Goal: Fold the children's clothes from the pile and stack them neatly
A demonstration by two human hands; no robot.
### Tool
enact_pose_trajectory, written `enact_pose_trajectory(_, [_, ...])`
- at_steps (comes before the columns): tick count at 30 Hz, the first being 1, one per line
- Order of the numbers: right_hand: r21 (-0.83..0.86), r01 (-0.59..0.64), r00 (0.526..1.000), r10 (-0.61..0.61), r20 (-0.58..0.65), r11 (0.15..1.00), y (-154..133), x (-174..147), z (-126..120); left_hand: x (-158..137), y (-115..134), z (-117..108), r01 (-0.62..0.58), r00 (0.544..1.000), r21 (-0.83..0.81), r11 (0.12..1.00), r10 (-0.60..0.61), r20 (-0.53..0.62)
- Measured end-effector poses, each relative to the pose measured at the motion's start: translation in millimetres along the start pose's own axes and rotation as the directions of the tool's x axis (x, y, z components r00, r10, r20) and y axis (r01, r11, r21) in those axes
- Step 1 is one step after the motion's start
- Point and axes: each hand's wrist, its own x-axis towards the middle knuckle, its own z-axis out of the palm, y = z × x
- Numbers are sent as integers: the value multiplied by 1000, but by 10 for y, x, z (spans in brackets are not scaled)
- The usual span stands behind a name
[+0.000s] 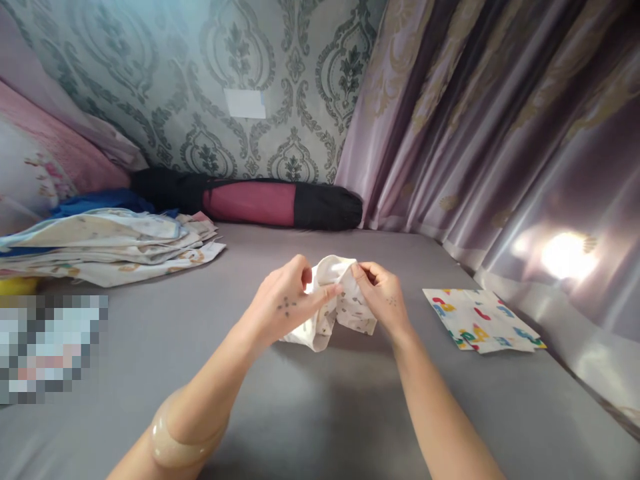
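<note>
A small white garment (323,320) with a fine dark print hangs between my hands, low over the grey sheet. It looks like a little pair of pants, though the folds hide its full shape. My left hand (283,303) is closed on its left side, the thumb lying across the cloth near the opening. At the upper right edge, my right hand (383,297) pinches the fabric between thumb and fingers. Part of the garment is hidden behind my left hand.
Folded clothes (125,243) are piled at the left. On the right lies a folded white cloth with colourful prints (485,320). A long black and red bag (250,203) rests along the wall. Purple curtains (450,133) hang at the right. The grey sheet (310,413) spreads beneath everything.
</note>
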Motion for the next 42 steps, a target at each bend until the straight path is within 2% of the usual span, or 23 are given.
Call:
enact_pose_trajectory(6, [-15,11,998,-12,-63,1000,9,10,4,-187,-134,142,50,994,227,972,-70,79])
enact_pose_trajectory(9, [-57,52,993,-58,-102,997,2,-5,-2,-248,-168,110,59,989,335,940,-100,106])
enact_pose_trajectory(13, [-148,129,976,-153,-158,980,-40,-56,-25,-301,-125,-71,74,982,461,884,-145,122])
enact_pose_trajectory(16, [-204,176,957,-216,-194,963,-117,-103,-82,-311,-122,-267,75,990,505,860,-124,64])
enact_pose_trajectory(19, [-261,234,939,-287,-188,937,-247,-135,-202,-292,-151,-498,64,998,465,883,-66,-11])
enact_pose_trajectory(22, [-270,306,934,-343,-101,913,-434,-142,-380,-262,-106,-734,2,999,377,926,18,-49])
enact_pose_trajectory(26, [-149,341,937,-323,130,928,-754,-108,-653,-247,174,-984,-99,990,217,971,118,-75])
enact_pose_trajectory(30, [13,238,896,-225,382,971,-1053,-29,-901,-206,510,-1180,-27,999,-17,999,26,-28])
enact_pose_trajectory(32, [40,180,869,-177,461,983,-1141,24,-980,-143,630,-1286,30,999,-72,997,-31,-18])
enact_pose_trajectory(34, [18,144,862,-134,489,989,-1177,80,-1014,-52,716,-1391,99,995,-41,994,-98,28])
enact_pose_trajectory(37, [-68,157,865,-104,490,985,-1174,157,-993,100,792,-1506,135,969,178,975,-168,183])
enact_pose_trajectory(38, [-81,180,874,-122,471,980,-1167,179,-973,146,801,-1524,102,970,238,966,-150,192])
enact_pose_trajectory(39, [-78,210,890,-157,427,975,-1159,199,-949,188,798,-1530,48,985,262,964,-90,149])
enact_pose_trajectory(40, [-66,244,911,-205,359,968,-1151,219,-922,226,783,-1525,-20,998,259,966,5,58])
enact_pose_trajectory(42, [-68,323,926,-301,228,944,-1131,261,-858,295,718,-1485,-165,974,272,948,201,-108])
